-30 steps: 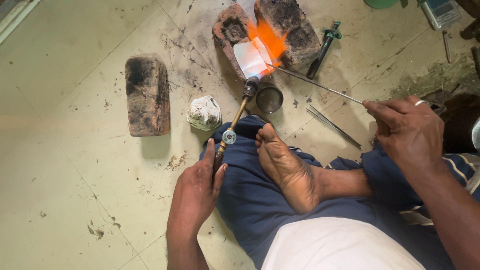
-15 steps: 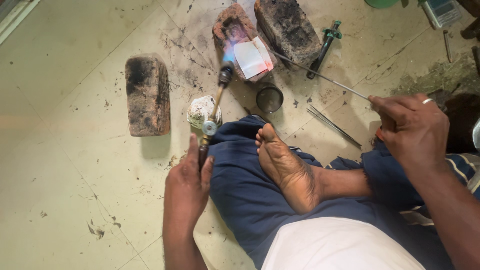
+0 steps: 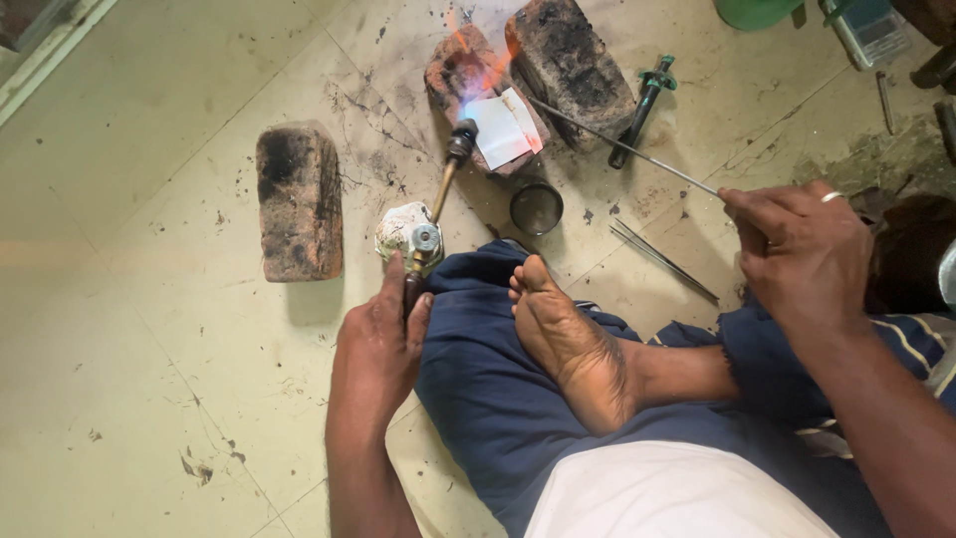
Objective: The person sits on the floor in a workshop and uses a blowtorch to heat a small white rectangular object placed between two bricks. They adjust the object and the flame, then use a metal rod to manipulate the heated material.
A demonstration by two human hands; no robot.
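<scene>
Heat is going onto a small pale metal sheet (image 3: 505, 127) that lies on the sooty bricks (image 3: 533, 75) at the top of the floor (image 3: 149, 399), with an orange flame licking up between them. The left hand (image 3: 378, 344) is closed round the handle of a gas torch (image 3: 438, 214), whose brass tube runs up to a dark nozzle just short of the sheet's near edge. The right hand (image 3: 797, 254) pinches a thin metal rod (image 3: 622, 147) between thumb and fingers, its far tip reaching to the sheet's right side at the brick. To do this well, I judge the flame should play evenly over the sheet rather than sit on one spot, and the rod tip should meet the metal only where it is hottest, held at a low slant so the hand stays clear of the fire. A small round tin (image 3: 537, 207) sits just below the bricks, a lone brick (image 3: 299, 199) lies well apart to the left, and spare thin rods (image 3: 662, 259) lie on the floor near the bare foot (image 3: 573, 344), which is close enough to the torch to want watching.
</scene>
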